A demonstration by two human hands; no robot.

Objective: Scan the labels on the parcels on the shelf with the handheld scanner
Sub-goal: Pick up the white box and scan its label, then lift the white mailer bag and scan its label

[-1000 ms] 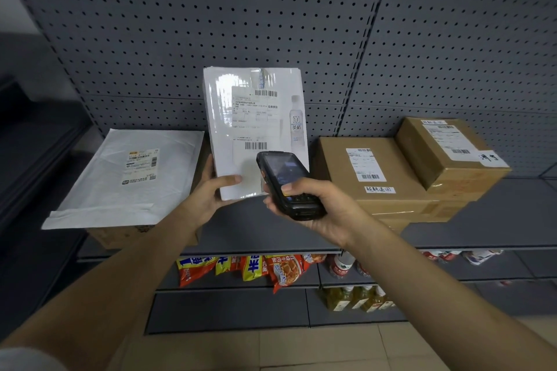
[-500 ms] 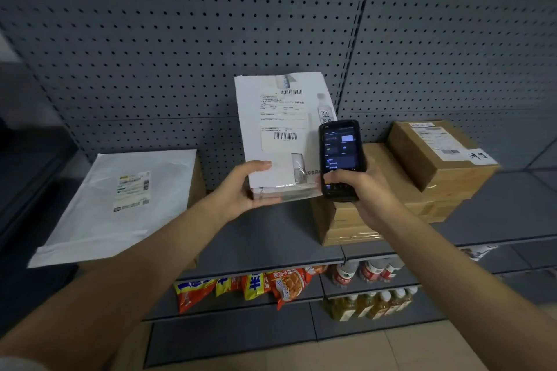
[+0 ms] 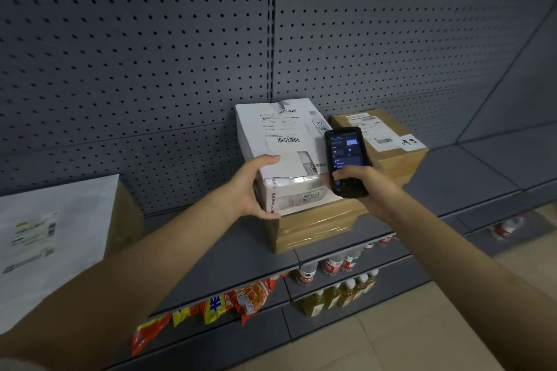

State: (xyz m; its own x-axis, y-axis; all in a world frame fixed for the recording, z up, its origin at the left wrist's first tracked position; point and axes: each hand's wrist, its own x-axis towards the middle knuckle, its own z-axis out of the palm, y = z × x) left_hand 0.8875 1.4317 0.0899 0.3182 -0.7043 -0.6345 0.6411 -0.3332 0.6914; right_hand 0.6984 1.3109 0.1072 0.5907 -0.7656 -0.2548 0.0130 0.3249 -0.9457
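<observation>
My left hand (image 3: 252,187) grips the near left corner of a white labelled parcel (image 3: 280,141), thumb on top, fingers under its edge. The parcel lies flat on a large brown carton (image 3: 313,227) on the grey shelf (image 3: 211,250). My right hand (image 3: 366,187) holds the black handheld scanner (image 3: 346,159) upright, with its lit screen facing me, just right of the white parcel. A smaller brown box (image 3: 391,156) with a white label sits behind the scanner. A flat white mailer bag (image 3: 51,238) lies on another brown box at far left.
A grey pegboard wall (image 3: 180,54) backs the shelf. On the lower shelves are snack packets (image 3: 229,304) and bottled drinks (image 3: 337,292). More grey shelf runs to the right (image 3: 482,166). Beige floor tiles (image 3: 422,334) lie below.
The white parcel went from held upright to lying on the large brown carton, moving right. My right hand swung the scanner from pointing at the label to upright, screen toward me.
</observation>
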